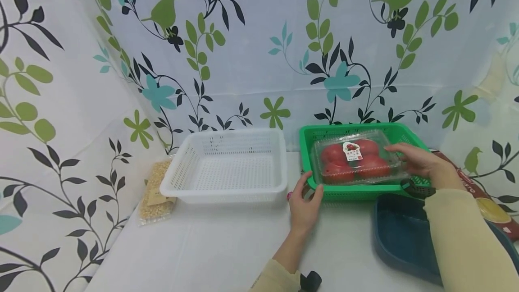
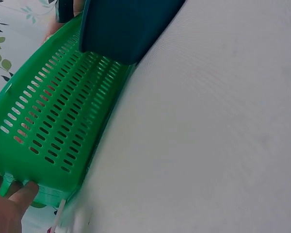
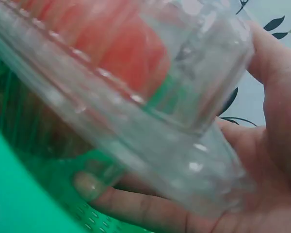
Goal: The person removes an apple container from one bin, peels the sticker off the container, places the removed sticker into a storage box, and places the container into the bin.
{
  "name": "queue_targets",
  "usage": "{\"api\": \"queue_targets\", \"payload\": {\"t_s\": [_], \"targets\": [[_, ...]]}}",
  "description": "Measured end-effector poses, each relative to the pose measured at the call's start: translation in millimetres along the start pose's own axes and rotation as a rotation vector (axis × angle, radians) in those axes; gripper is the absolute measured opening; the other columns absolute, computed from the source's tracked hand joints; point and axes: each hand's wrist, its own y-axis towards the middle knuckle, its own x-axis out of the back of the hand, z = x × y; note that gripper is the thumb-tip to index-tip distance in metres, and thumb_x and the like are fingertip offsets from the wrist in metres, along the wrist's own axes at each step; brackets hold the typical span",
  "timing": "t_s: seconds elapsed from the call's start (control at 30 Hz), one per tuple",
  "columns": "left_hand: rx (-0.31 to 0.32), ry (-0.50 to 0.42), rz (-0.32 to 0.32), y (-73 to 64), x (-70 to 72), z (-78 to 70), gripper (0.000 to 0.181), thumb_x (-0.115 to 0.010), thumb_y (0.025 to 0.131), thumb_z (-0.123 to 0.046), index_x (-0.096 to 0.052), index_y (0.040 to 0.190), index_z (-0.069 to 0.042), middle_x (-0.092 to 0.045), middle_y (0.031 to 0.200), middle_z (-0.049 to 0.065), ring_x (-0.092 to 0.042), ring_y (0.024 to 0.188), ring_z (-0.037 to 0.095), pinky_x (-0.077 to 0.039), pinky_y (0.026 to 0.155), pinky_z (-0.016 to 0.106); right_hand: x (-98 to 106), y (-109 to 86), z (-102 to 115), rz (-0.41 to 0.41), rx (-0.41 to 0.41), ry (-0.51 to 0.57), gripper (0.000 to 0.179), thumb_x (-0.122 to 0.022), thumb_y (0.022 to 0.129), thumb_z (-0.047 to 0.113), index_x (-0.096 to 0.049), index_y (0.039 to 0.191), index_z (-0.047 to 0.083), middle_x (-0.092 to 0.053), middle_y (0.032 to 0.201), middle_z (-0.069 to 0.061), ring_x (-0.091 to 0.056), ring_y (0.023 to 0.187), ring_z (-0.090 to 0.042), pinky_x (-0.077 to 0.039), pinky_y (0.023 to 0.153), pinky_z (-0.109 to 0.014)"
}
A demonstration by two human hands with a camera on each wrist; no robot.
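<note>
At the right of a white-covered table, inside a green slotted basket (image 1: pixel 352 189), a clear plastic pack of tomatoes (image 1: pixel 362 166) lies with its long axis running left to right, roughly along the basket's own length. A person's right hand (image 1: pixel 421 162) grips the pack's right end, so the tomatoes extend leftward from its fingers; it is the nearer hand to the pack. The left hand (image 1: pixel 304 211) touches the basket's near left corner, thumb and forefinger parted, holding none of the fruit.

The head view shows the pack's paper label (image 1: pixel 352 151) and its place within the rim, but hides what the right fingers do underneath. The right wrist view supplies that: a fingertip (image 3: pixel 88 186) reaches below the pack's clear edge, down inside the basket, while the thumb side of the hand is partly masked behind the plastic. The left wrist view alone looks squarely at the basket's slotted near wall, with reddish glimpses through the slots and the left fingers set against the end; how hard they press, one cannot tell.

Just beside the basket stands a dark blue basin (image 1: pixel 401 222); across the table to the left are a white perforated basket (image 1: pixel 235 170) and a bag of yellow kernels (image 1: pixel 156 188)
</note>
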Motion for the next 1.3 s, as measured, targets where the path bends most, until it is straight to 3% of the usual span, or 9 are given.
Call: {"api": "queue_targets", "payload": {"t_s": [0.07, 0.23, 0.4, 0.57, 0.7, 0.77, 0.83, 1.0, 1.3], "targets": [[-0.002, 0.0, 0.004, -1.2, 0.3, -0.6, 0.044, -0.073, 0.092, -0.013, -0.062, 0.135, -0.009, -0.061, 0.133, 0.006, -0.06, 0.118, 0.03, -0.055, 0.094, 0.049, 1, -0.5, -2, -0.003, 0.011, -0.007, 0.073, -0.05, 0.103, 0.043, -0.011, 0.15, 0.003, -0.009, 0.152, -0.032, -0.015, 0.14, -0.055, -0.054, 0.093, -0.045], [-0.004, -0.005, 0.012, -2.3, 0.4, -1.3, 0.044, -0.073, 0.092, -0.013, -0.062, 0.135, -0.008, -0.06, 0.134, 0.007, -0.059, 0.119, 0.03, -0.055, 0.094, 0.048, 4, -3.4, -2, 0.004, 0.003, -0.029, 0.089, -0.045, 0.104, 0.047, 0.016, 0.154, 0.005, -0.015, 0.148, -0.034, -0.033, 0.131, -0.049, -0.056, 0.091, -0.043], [0.006, -0.01, 0.016, -1.1, 0.2, 0.6, 0.044, -0.072, 0.093, -0.013, -0.062, 0.135, -0.009, -0.06, 0.135, 0.008, -0.058, 0.121, 0.031, -0.053, 0.096, 0.052, 9, -6.6, 4, -0.044, 0.021, -0.016, 0.083, -0.044, 0.103, 0.05, 0.005, 0.154, 0.007, -0.03, 0.14, -0.03, -0.055, 0.106, -0.029, -0.058, 0.089, -0.043], [0.011, -0.023, 0.024, -0.5, -0.3, 1.0, 0.044, -0.072, 0.094, -0.014, -0.061, 0.136, -0.009, -0.058, 0.137, 0.013, -0.056, 0.123, 0.036, -0.052, 0.098, 0.054, 10, -13.8, 13, -0.071, 0.043, 0.04, 0.083, -0.046, 0.103, 0.048, 0.003, 0.157, 0.007, -0.044, 0.127, -0.019, -0.061, 0.095, -0.02, -0.059, 0.087, -0.042], [0.013, -0.018, 0.021, -1.3, 0.4, -2.0, 0.042, -0.072, 0.093, -0.014, -0.062, 0.134, -0.013, -0.058, 0.136, 0.011, -0.056, 0.123, 0.038, -0.053, 0.097, 0.052, 5, -23.1, 23, -0.084, 0.045, 0.178, 0.084, -0.051, 0.104, 0.045, 0.005, 0.158, 0.014, -0.059, 0.106, -0.004, -0.067, 0.09, -0.018, -0.06, 0.084, -0.042], [0.011, -0.011, 0.02, -1.4, 0.9, -3.7, 0.042, -0.072, 0.093, -0.014, -0.062, 0.134, -0.013, -0.059, 0.136, 0.009, -0.056, 0.122, 0.038, -0.054, 0.097, 0.05, 3, -28.3, 27, -0.087, 0.051, 0.252, 0.08, -0.052, 0.104, 0.043, 0.0, 0.158, 0.018, -0.062, 0.099, 0.0, -0.068, 0.088, -0.017, -0.061, 0.082, -0.04], [0.007, -0.001, 0.024, -1.1, 1.5, -5.0, 0.041, -0.072, 0.093, -0.013, -0.062, 0.134, -0.012, -0.058, 0.136, 0.01, -0.057, 0.121, 0.039, -0.055, 0.096, 0.048, 0, -33.7, 31, -0.087, 0.062, 0.306, 0.068, -0.053, 0.103, 0.041, -0.012, 0.154, 0.023, -0.063, 0.097, 0.001, -0.069, 0.087, -0.017, -0.062, 0.08, -0.039], [0.079, -0.006, 0.04, 1.6, 3.1, -9.8, 0.042, -0.073, 0.093, -0.013, -0.062, 0.134, -0.016, -0.054, 0.14, 0.006, -0.057, 0.123, 0.033, -0.055, 0.096, 0.042, -10, -44.7, 37, -0.083, 0.091, 0.383, 0.043, -0.054, 0.103, 0.04, -0.031, 0.137, 0.029, -0.063, 0.099, 0.002, -0.067, 0.089, -0.015, -0.061, 0.079, -0.035], [0.213, -0.033, 0.083, 3.2, 9.4, -21.7, 0.053, -0.074, 0.093, -0.021, -0.055, 0.142, -0.014, -0.041, 0.151, 0.009, -0.051, 0.131, 0.035, -0.052, 0.1, 0.042, -37, -58.7, 43, -0.087, 0.132, 0.39, 0.064, -0.052, 0.104, 0.04, -0.015, 0.154, 0.025, -0.061, 0.102, 0.004, -0.065, 0.09, -0.014, -0.06, 0.077, -0.031]]}}
